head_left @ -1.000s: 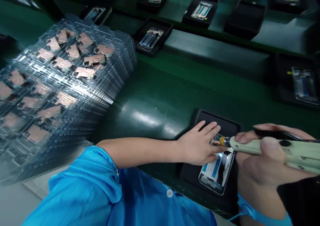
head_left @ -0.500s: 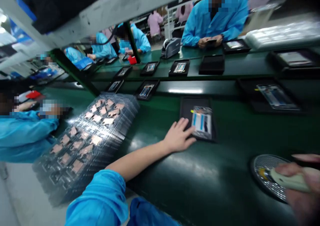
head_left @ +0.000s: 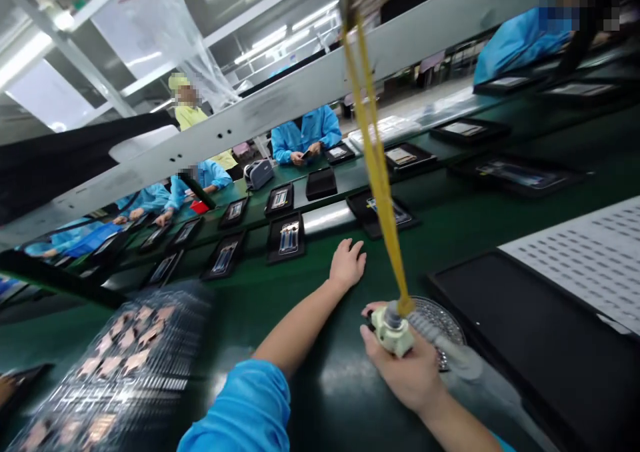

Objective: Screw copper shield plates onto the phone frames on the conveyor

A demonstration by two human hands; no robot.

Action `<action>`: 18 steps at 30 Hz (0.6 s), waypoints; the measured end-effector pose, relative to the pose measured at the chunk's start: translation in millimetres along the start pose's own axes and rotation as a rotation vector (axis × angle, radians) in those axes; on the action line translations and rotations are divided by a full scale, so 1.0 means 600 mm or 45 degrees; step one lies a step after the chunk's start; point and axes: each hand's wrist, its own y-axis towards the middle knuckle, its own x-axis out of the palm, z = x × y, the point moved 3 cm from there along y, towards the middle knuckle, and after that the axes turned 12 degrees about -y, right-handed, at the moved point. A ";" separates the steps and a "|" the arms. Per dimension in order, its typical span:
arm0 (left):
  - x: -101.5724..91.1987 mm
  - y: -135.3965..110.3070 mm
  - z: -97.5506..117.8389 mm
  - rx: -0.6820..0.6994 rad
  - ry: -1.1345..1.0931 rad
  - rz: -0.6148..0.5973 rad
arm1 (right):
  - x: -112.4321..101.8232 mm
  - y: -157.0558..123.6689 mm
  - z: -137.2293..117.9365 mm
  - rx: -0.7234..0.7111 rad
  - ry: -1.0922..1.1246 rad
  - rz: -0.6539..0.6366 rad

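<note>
at 6 o'clock on the green workbench (head_left: 235, 325), how were the hands found?

the left hand (head_left: 347, 265) and the right hand (head_left: 400, 379) were found well apart. the left was laid open on the bench top, fingers spread. the right was closed around the body of a cream electric screwdriver (head_left: 393, 329).

and the position of the screwdriver?

it was held upright, just beside a round wire-mesh disc (head_left: 437, 325). a yellow suspension strap (head_left: 373, 152) was seen rising from its top toward 12 o'clock. its bit was hidden by the grip.

what was nearest the left hand?

a black tray (head_left: 287, 239) carrying a phone display frame (head_left: 289, 237) was noted at 11 o'clock, and a second black tray (head_left: 380, 212) at 1 o'clock. neither was touched. a stack of clear plastic trays (head_left: 130, 352) with copper-coloured parts was recorded at 8 o'clock, blurred.

and the surroundings?

a perforated white board (head_left: 580, 259) was noted at 3 o'clock, beside a black mat (head_left: 495, 352). at the far bench, around 11 o'clock, a co-worker in a blue smock (head_left: 305, 135) was seen with both hands together at a small dark object, near a grey desktop machine (head_left: 259, 174).
</note>
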 end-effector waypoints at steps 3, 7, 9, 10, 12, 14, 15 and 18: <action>0.036 0.060 0.029 -0.070 -0.052 0.011 | 0.002 0.001 -0.006 -0.083 0.018 -0.029; 0.044 0.104 0.040 -0.140 -0.121 0.035 | 0.001 0.009 -0.014 -0.075 0.012 -0.047; 0.034 0.107 0.040 -0.137 -0.161 0.053 | -0.002 0.014 -0.017 -0.064 0.024 -0.049; 0.026 0.103 0.038 -0.131 -0.182 0.065 | -0.004 0.016 -0.018 -0.066 0.036 -0.050; 0.005 0.085 0.032 -0.116 -0.222 0.085 | -0.008 0.021 -0.021 -0.077 0.065 -0.048; -0.020 0.052 0.020 -0.100 -0.253 0.094 | -0.012 0.026 -0.022 -0.090 0.089 -0.037; -0.034 0.029 0.013 -0.097 -0.264 0.096 | -0.015 0.027 -0.023 -0.094 0.103 -0.030; -0.079 -0.064 -0.009 -0.108 -0.284 0.099 | -0.019 0.028 -0.027 -0.103 0.134 -0.005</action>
